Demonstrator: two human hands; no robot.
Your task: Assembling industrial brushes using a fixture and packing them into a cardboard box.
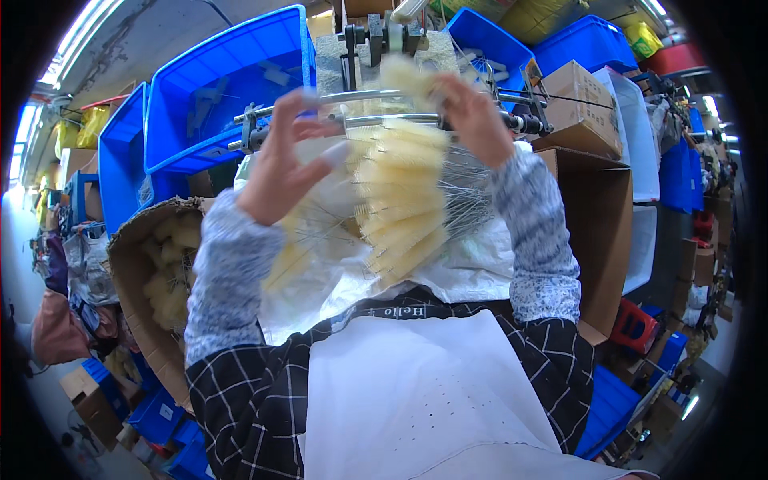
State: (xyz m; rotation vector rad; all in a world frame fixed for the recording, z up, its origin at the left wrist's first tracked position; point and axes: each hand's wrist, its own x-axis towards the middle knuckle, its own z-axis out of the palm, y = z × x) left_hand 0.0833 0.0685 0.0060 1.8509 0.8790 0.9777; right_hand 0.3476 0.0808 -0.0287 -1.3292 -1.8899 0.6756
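Note:
My left hand, with pale covers on some fingertips, is raised over the left of the lap, its thumb and fingers apart and nothing between them. My right hand is at the right end of the metal bars, its fingers closed at a blurred pale yellow bristle brush. Motion smears the fingertips. Between the hands, a fanned stack of pale yellow brushes lies on a white sheet, their thin wire stems pointing right. More brushes lie left of the stack, partly in shadow.
A machine head stands beyond the bars. Blue bins are at the far left and far right. An open carton of brushes stands at my left, and an open brown carton at my right.

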